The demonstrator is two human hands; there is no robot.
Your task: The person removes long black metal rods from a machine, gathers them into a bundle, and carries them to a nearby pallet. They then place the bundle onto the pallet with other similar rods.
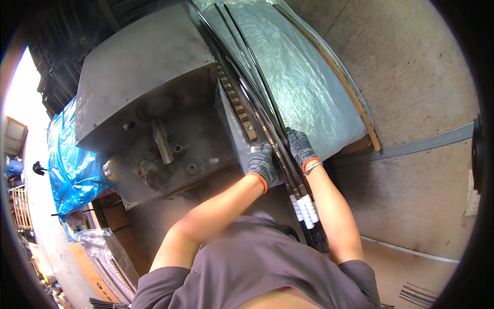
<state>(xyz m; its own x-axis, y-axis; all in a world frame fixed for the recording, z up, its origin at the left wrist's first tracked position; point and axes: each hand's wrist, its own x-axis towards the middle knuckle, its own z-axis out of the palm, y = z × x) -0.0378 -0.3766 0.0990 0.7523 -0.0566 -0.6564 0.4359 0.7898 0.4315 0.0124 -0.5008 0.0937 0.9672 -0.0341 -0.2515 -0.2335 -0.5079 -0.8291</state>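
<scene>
Both my hands wear grey knit gloves with orange cuffs. My left hand (261,163) presses on the left side of a bundle of long dark metal rods (252,77), close to a toothed metal strip (236,100). My right hand (300,146) is closed around the same bundle from the right. The rods run from the top of the view down to white-taped ends (307,208) just below my hands. They lie along the edge of a grey steel machine (139,67).
A clear plastic sheet (303,77) covers a surface right of the rods, edged by a wooden strip (345,82). A blue tarpaulin (69,165) lies at the left. Loose rods (419,293) lie on the concrete floor at lower right. A flat metal band (427,143) crosses the floor.
</scene>
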